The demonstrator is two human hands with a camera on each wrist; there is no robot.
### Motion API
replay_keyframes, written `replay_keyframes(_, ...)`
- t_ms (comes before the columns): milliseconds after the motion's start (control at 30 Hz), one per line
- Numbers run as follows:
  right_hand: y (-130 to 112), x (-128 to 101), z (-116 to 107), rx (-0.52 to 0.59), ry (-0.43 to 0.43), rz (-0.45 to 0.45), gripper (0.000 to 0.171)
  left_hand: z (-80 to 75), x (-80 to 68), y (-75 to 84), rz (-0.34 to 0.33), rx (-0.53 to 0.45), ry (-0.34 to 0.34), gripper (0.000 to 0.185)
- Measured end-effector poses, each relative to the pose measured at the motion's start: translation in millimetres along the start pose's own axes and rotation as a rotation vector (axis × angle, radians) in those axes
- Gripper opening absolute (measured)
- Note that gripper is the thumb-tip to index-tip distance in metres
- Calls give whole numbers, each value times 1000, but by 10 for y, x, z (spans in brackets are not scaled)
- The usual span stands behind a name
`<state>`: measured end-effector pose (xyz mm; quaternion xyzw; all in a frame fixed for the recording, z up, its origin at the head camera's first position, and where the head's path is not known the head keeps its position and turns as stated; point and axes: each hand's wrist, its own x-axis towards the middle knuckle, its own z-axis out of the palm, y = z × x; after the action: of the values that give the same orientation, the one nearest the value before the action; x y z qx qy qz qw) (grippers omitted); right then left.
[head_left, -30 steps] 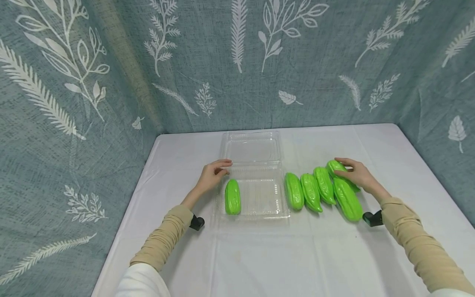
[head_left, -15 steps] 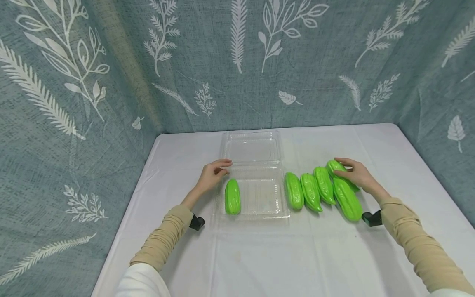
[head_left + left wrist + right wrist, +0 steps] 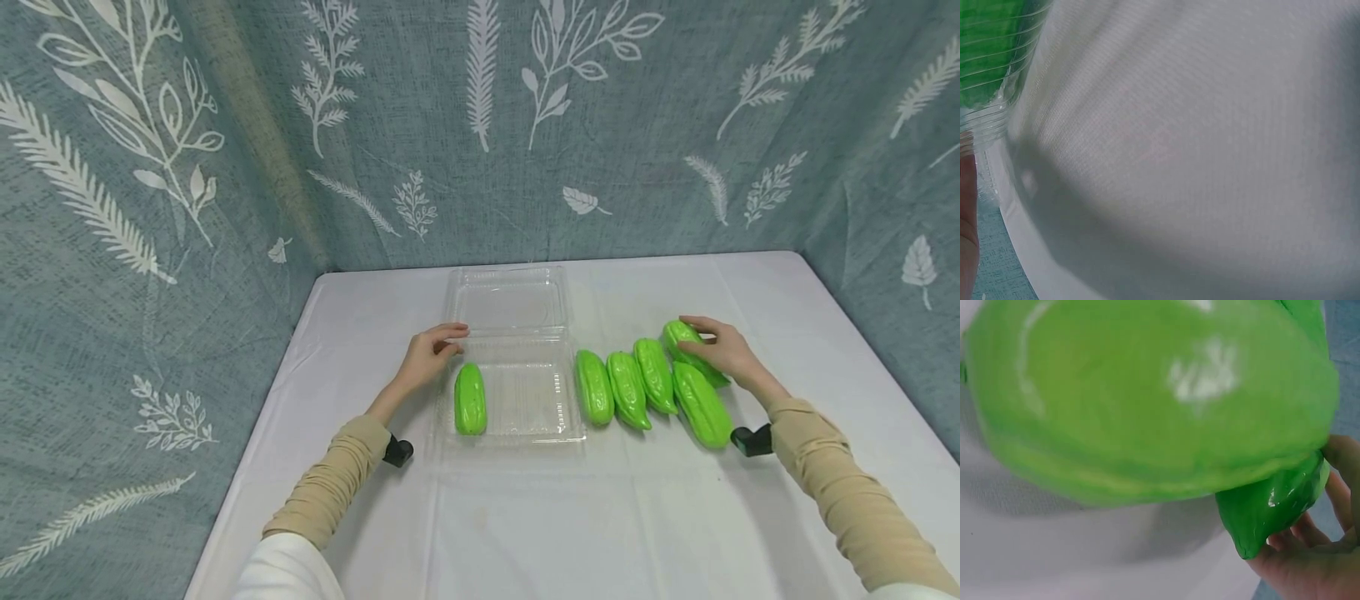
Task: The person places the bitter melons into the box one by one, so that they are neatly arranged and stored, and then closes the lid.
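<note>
In the head view my left hand (image 3: pixel 430 354) holds the back left corner of the hinged clear plastic container (image 3: pixel 525 400), near its fold. The container lies open, and one glossy green ridged toy vegetable (image 3: pixel 470 400) rests lengthwise along its left side. My right hand (image 3: pixel 723 350) grips another such vegetable (image 3: pixel 678 335), the rearmost of those on the right, with fingers over its far side and thumb on the near side. Its pointed dark green end (image 3: pixel 1250 519) shows between thumb and fingers in the right wrist view, beyond a nearer green vegetable (image 3: pixel 1147 400).
Just right of the container, several more green vegetables (image 3: pixel 628 389) lie in a slanting row on the white tablecloth (image 3: pixel 540 525). The closest to my right wrist (image 3: pixel 702 406) sits below that hand. A patterned blue-green curtain (image 3: pixel 450 192) encloses the back and sides.
The vegetable in my right hand has shifted slightly back and to the right, a little off its neighbours. My left hand and the container stay where they were.
</note>
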<state>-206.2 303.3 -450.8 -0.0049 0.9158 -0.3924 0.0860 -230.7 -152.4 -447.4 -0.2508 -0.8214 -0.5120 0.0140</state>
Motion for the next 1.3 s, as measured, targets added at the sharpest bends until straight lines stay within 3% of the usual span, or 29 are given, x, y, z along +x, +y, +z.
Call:
replay_keyframes(533, -53, -30, -143, 7, 53, -9, 62, 9, 13, -12, -8, -8, 2, 26)
replay_keyframes(767, -148, -26, -225, 15, 61, -9, 63, 36, 66, -317, -19, -8, 15, 27)
replay_keyframes(1133, -244, -67, -315, 32, 98, -18, 64, 43, 65, -367, -23, 27, 18, 27)
replay_keyframes(1300, -153, -4, -310, 56, 142, -27, 65, 39, 60, -369, -17, 22, 17, 27)
